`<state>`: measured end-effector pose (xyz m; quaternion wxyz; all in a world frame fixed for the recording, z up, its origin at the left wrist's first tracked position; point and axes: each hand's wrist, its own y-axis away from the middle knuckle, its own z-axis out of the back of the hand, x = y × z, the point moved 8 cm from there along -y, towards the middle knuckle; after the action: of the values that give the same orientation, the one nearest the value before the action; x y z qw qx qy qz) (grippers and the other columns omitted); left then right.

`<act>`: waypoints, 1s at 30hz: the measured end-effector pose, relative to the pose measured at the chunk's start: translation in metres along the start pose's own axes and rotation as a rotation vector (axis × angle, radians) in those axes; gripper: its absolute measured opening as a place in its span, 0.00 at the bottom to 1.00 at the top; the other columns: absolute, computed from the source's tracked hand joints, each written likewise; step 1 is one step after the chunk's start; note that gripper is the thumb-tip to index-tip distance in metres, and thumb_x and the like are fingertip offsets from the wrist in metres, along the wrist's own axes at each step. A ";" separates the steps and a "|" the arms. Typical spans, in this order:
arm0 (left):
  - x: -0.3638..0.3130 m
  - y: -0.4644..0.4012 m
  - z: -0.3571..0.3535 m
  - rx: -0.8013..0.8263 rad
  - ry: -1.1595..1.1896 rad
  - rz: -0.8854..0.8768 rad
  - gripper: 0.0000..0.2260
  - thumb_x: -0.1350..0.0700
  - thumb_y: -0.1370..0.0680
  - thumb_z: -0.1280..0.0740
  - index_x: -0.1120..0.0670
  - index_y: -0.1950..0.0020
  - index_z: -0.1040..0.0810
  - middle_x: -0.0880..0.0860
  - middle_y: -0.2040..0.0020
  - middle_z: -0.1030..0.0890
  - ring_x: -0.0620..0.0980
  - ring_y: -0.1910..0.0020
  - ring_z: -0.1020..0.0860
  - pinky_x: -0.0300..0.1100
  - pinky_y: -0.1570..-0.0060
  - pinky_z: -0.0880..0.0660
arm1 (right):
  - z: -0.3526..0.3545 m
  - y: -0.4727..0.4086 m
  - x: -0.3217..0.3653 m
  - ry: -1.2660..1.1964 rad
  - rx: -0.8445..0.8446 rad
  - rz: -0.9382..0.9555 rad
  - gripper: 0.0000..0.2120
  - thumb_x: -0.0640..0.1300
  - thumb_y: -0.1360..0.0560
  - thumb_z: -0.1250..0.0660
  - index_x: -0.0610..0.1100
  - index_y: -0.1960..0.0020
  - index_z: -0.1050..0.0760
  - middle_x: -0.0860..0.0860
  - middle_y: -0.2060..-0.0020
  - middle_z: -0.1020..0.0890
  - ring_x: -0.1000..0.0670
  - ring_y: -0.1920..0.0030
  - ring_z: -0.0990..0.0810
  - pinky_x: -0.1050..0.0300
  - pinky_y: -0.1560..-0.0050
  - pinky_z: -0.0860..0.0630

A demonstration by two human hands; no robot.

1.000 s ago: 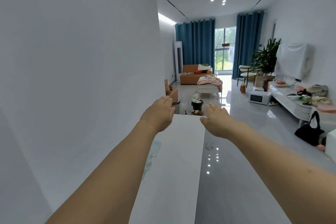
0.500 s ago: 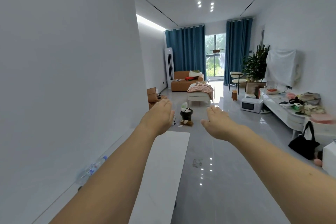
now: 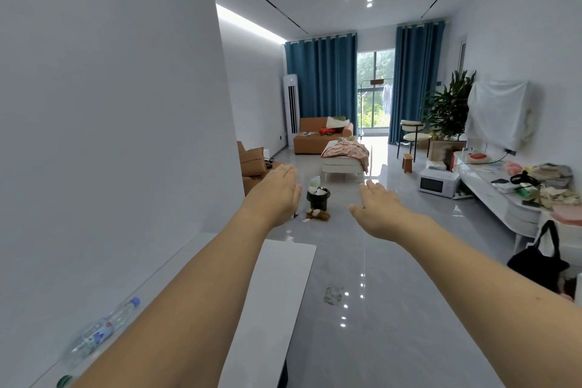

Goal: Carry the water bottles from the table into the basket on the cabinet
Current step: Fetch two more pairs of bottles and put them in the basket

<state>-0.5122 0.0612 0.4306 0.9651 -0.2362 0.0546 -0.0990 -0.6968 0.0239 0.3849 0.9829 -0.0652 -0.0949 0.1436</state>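
View swinging right, bottle sliding into sight on desk; both hands hovering, fingers wide, holding nothing; carrying not yet starting.

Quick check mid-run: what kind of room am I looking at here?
Most likely a lived-in home living room: an orange-brown fabric sofa by tall blue curtains at the window, and a white microwave oven sitting on the glossy grey tiled floor.

I see a clear plastic water bottle with a blue cap lying on its side on the white table, close to the wall. A second bottle's green cap shows at the bottom edge.
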 end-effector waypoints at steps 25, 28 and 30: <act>0.241 -0.106 -0.056 0.029 -0.135 0.511 0.23 0.51 0.15 0.49 0.58 0.22 0.42 0.55 0.20 0.42 0.51 0.22 0.44 0.47 0.27 0.44 | -0.072 -0.320 0.148 -0.041 0.099 0.438 0.28 0.52 0.19 0.48 0.38 0.24 0.44 0.41 0.23 0.44 0.42 0.24 0.46 0.44 0.26 0.48; 0.281 -0.052 -0.030 0.018 -0.209 0.666 0.23 0.51 0.15 0.49 0.58 0.21 0.43 0.55 0.20 0.43 0.51 0.22 0.46 0.46 0.26 0.45 | -0.087 -0.308 0.226 -0.057 0.126 0.623 0.28 0.53 0.19 0.49 0.38 0.24 0.44 0.41 0.24 0.42 0.41 0.25 0.44 0.44 0.27 0.47; 0.298 -0.018 -0.015 0.008 -0.234 0.744 0.23 0.51 0.15 0.49 0.58 0.21 0.43 0.55 0.20 0.43 0.51 0.21 0.47 0.46 0.26 0.46 | -0.099 -0.294 0.267 -0.062 0.160 0.704 0.30 0.53 0.18 0.51 0.37 0.22 0.50 0.41 0.22 0.47 0.42 0.23 0.49 0.46 0.25 0.51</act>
<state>-0.2275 -0.0259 0.4086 0.9356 -0.2063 0.0257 0.2853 -0.3456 -0.1864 0.3790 0.8720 -0.0126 -0.0847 0.4819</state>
